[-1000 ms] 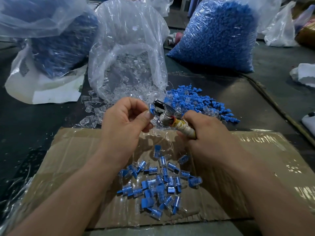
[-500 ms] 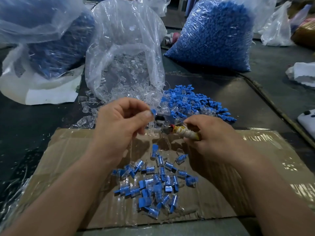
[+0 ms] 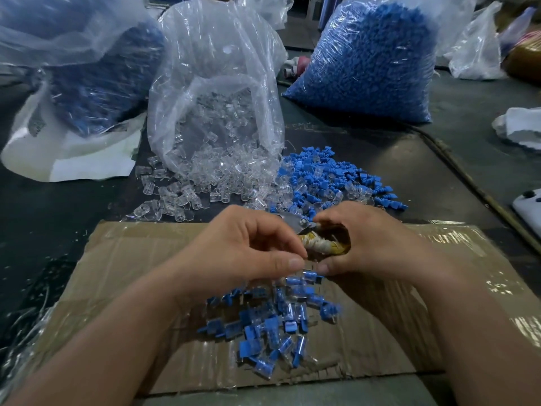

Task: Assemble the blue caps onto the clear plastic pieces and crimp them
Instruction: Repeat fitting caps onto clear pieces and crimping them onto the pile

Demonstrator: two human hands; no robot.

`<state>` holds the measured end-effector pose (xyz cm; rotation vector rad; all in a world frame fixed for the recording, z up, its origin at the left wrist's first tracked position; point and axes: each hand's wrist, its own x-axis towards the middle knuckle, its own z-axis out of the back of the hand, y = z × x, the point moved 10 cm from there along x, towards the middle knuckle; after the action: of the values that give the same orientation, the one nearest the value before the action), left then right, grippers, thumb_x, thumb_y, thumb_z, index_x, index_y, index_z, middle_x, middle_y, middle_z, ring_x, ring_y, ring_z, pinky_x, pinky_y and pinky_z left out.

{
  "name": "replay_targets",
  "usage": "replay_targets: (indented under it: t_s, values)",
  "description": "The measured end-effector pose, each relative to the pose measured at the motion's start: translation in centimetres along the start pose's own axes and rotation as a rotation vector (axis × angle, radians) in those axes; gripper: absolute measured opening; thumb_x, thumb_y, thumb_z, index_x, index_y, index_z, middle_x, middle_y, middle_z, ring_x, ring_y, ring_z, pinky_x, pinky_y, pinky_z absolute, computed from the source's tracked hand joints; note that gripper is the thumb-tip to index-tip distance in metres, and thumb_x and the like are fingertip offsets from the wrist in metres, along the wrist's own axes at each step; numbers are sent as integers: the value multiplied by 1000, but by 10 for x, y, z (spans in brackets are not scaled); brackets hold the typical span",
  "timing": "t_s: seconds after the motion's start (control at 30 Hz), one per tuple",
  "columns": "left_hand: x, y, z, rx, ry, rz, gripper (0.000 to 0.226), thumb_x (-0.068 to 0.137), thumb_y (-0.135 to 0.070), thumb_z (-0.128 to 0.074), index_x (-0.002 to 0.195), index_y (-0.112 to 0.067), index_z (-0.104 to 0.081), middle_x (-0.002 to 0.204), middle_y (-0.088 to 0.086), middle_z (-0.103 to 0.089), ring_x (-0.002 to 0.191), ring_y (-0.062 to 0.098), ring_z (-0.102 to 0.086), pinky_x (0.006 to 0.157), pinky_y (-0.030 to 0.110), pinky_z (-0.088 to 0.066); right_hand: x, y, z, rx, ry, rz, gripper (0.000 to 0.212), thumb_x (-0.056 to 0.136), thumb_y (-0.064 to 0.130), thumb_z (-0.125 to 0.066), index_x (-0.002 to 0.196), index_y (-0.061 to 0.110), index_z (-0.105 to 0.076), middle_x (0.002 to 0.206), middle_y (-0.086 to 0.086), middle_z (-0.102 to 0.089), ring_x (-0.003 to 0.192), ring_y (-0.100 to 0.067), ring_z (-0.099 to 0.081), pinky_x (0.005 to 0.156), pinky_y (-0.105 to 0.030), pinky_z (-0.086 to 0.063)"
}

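My right hand [image 3: 377,244] grips small pliers [image 3: 319,244] with a cloth-wrapped handle, their metal jaws [image 3: 294,224] pointing left. My left hand [image 3: 243,253] is curled right beside the pliers, its fingertips against the handle. A capped clear piece [image 3: 311,276] lies just below the two thumb tips; I cannot tell whether a thumb still holds it. Under both hands lies a pile of capped pieces [image 3: 275,326] on the cardboard sheet [image 3: 140,268]. Loose clear pieces [image 3: 210,180] spill from an open clear bag [image 3: 216,92], and loose blue caps [image 3: 330,174] lie to their right.
A full bag of blue caps [image 3: 369,60] stands at the back right and another bag of blue parts [image 3: 96,80] at the back left on white sheeting. White cloth [image 3: 518,127] and a white object [image 3: 530,206] lie at the right edge.
Both hands have come down and closer to me, from above the cardboard's far edge to just over the capped pile. The piece that my left hand pinched at the jaws is now below the thumbs.
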<state>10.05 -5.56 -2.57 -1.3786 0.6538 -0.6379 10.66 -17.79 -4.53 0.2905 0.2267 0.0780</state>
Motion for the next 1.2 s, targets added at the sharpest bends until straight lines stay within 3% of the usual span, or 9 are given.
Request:
replay_targets:
  t_s: [0.1,0.27,0.53,0.63,0.7,0.77,0.87,0.97,1.2]
  values:
    - [0,1,27,4,-282,-13,5,65,-19,-68,65,-15,-68,47,-4,-59,37,-1,-48,39,9,-38,-3,-1,0,26,28,6,75,56,62,-71,122,34,-49,105,18,-46,100,-6,-44,83,-27,-38]
    - [-11,11,76,265,-719,8,15,74,-9,-72,73,-20,-64,63,-5,-63,57,3,-58,53,14,-48,-4,-3,3,51,20,-13,74,58,62,-69,125,35,-49,102,21,-44,98,-3,-43,81,-26,-36]
    - [4,14,52,684,-506,52,23,75,-31,-72,82,-40,-52,85,-18,-54,75,-6,-52,64,12,-36,-7,-3,-1,82,83,23,74,56,65,-68,122,37,-51,106,21,-44,100,-1,-42,88,-27,-39]
    - [6,12,50,780,-484,52,21,78,-29,-70,73,-38,-52,83,-19,-52,78,-5,-50,65,16,-37,-9,-4,5,155,61,15,75,48,78,-49,112,40,-57,101,25,-50,94,5,-47,79,-20,-39]
    - [5,11,51,770,-507,39,20,81,-24,-67,72,-34,-53,81,-18,-54,78,-3,-51,65,18,-39,-9,-13,21,236,-92,-31,51,54,73,-49,90,39,-62,87,24,-57,82,8,-52,66,-13,-36]
    - [2,8,53,707,-558,19,22,85,-20,-63,76,-35,-49,80,-19,-53,76,-4,-50,63,13,-36,-11,-26,42,287,-309,-88,19,73,55,-58,75,37,-60,75,20,-60,70,6,-53,58,-13,-33]
    - [-2,7,61,384,-626,10,24,88,-10,-55,81,-33,-51,85,-9,-57,69,5,-60,54,14,-46,-15,-32,55,314,-493,-104,15,83,31,-63,71,36,-58,71,19,-58,67,4,-53,57,-11,-36]
    - [-5,14,65,40,-635,37,22,87,-2,-54,81,-21,-63,87,7,-63,69,8,-64,53,13,-50,-6,-21,45,300,-454,-69,10,85,25,-63,79,33,-63,76,22,-56,72,5,-53,62,-7,-40]
    - [-4,12,60,-99,-591,-2,20,70,-3,-66,82,-19,-67,80,6,-69,66,11,-67,57,15,-51,20,-3,19,77,-327,-47,20,86,37,-59,99,27,-70,80,13,-46,74,-2,-41,71,-22,-32]
